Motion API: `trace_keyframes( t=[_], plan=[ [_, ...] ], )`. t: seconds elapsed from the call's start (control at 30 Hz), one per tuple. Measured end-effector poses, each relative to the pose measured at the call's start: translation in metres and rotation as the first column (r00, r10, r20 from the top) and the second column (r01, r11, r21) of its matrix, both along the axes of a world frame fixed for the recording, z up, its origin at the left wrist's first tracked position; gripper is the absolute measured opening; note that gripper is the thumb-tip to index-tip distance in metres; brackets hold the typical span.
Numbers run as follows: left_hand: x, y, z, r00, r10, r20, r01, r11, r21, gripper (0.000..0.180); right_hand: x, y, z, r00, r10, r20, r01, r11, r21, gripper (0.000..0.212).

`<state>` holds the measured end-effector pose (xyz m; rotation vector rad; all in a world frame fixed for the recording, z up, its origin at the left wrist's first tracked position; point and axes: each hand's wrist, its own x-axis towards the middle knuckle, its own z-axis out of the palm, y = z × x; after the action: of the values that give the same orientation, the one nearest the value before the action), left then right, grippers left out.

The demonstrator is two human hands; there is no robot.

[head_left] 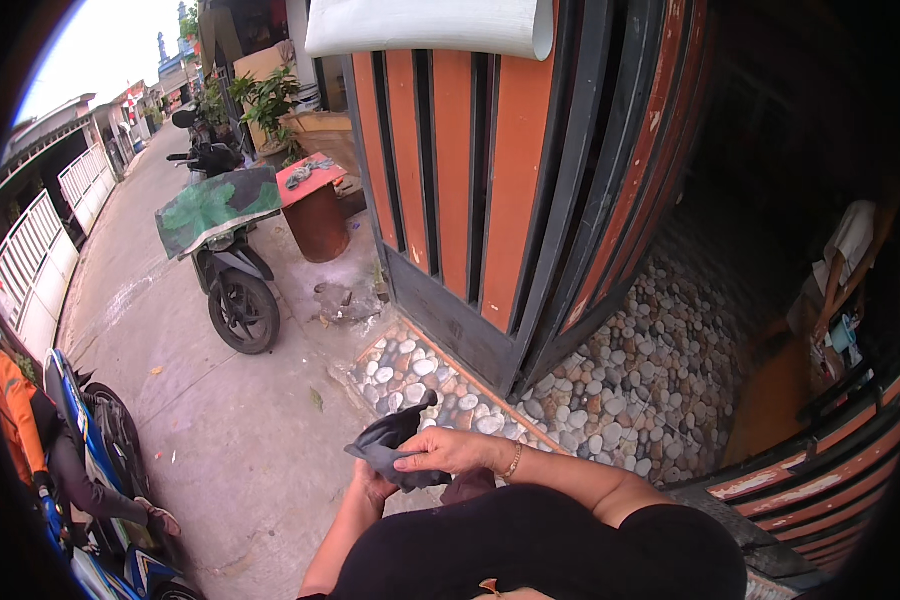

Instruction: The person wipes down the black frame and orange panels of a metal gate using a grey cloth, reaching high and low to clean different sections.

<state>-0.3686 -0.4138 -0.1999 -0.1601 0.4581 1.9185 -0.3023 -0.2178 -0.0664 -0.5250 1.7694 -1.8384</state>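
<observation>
A crumpled dark grey piece of cloth (388, 438) is held in front of my body, one narrow end sticking up at its right. My left hand (374, 484) grips it from below; its fingers are partly hidden by the fabric. From the right, my right hand (452, 450) closes over the cloth with the thumb on top. A thin bracelet circles my right wrist. Whether the cloth is a glove, a sock or a rag, I cannot tell.
Ahead stands an orange and black metal gate (457, 190), beside pebble-patterned tiles (660, 370). A parked motorbike (240, 300) with a green cover is on the lane, near a rusty drum (317, 228). At left, a person in orange (12, 400) sits on a blue motorbike (75, 420).
</observation>
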Motion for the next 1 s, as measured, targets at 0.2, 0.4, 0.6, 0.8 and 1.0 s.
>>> trace_keyframes(
  t=[0.2,0.4,0.6,0.8,1.0],
  plan=[
    [-0.092,0.043,-0.039,0.989,0.106,-0.106,-0.115,0.989,-0.090,0.034,-0.101,0.041,0.011,0.993,-0.061,0.101,0.065,0.997,-0.044,0.034],
    [-0.131,0.073,0.036,0.939,0.256,-0.229,-0.323,0.884,-0.337,0.035,-0.208,0.136,-0.080,0.864,-0.489,-0.121,0.489,0.755,0.437,0.043],
    [-0.173,0.078,0.059,0.852,0.507,-0.126,-0.511,0.757,-0.408,0.051,-0.231,0.105,-0.061,0.868,-0.338,0.364,0.150,0.877,0.456,0.077],
    [-0.217,0.074,0.076,0.930,0.331,-0.160,-0.349,0.932,-0.095,0.050,-0.257,0.063,-0.046,0.694,-0.086,0.715,0.337,0.916,-0.217,0.047],
    [-0.296,0.026,0.055,0.953,-0.106,-0.283,-0.047,0.874,-0.485,0.056,-0.322,0.046,-0.050,0.705,-0.578,0.411,0.649,0.759,-0.047,0.022]
  ],
)
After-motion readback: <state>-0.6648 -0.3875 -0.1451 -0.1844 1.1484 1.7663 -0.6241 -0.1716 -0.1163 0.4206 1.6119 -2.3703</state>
